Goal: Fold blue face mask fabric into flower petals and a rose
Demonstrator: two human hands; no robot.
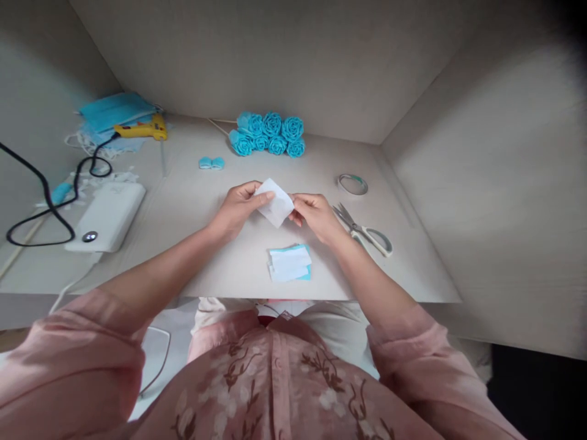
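A small white square piece of mask fabric [277,209] is held up over the table, one corner pointing toward me. My left hand [241,206] pinches its left side, thumb on top. At the right corner, the fingertips of my right hand [315,214] close on the edge. Below lies a small stack of cut white and blue fabric pieces [290,264]. Scissors [364,231] with pale handles rest beside my right forearm, blades apart. Beyond my hands sit a folded light-blue piece [211,163] and several blue fabric roses [270,133].
At the left are a yellow glue gun [144,128] with a black looping cord, a pile of blue masks [114,112] and a white power bank [107,217] with a cable. A roll of tape [352,184] lies right. Panels [495,153] enclose the table's back and sides.
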